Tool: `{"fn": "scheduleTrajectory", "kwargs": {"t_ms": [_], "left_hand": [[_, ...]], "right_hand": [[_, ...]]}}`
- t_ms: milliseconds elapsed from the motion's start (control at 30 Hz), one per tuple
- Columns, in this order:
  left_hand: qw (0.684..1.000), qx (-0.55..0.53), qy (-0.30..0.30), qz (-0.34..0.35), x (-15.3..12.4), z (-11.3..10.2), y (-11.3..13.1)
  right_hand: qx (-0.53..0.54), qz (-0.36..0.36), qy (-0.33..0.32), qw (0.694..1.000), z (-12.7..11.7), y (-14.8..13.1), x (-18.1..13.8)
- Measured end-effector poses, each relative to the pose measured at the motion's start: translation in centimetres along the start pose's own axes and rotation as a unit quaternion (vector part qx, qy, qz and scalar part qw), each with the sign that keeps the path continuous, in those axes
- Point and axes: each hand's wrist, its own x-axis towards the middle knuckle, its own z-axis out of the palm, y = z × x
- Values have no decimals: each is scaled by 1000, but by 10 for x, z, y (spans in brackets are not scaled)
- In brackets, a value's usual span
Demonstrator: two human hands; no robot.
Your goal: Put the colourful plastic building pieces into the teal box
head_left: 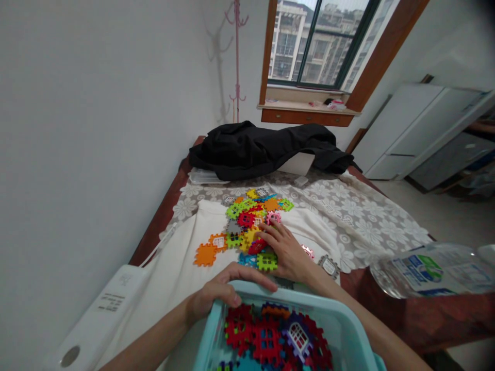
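Observation:
A pile of coloured plastic interlocking tiles [251,221] lies on a white cloth [174,257] on the table. My right hand [284,250] rests on the near side of the pile, fingers curled over a red tile [257,246] and next to a green one [266,262]. My left hand [220,291] grips the far rim of a light blue bin [340,324] at the bottom of the view. Inside the bin lie several red, purple and orange tiles [276,337].
A black garment [263,147] lies at the table's far end, under a window. A lace tablecloth [367,216] covers the right side. A clear plastic bottle [429,275] lies at the right edge. A white device [104,309] sits at left by the wall.

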Motion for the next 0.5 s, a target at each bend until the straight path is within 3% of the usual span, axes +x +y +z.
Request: {"fn": "scheduleTrajectory", "kwargs": {"t_ms": [267,500], "left_hand": [[1000,-1,4,-16,2,1,4],[1000,6,26,-6,-1,7,4]], "right_hand": [[41,43,112,992,3,7,-3],[21,-6,48,999,7,2,-1]]}}
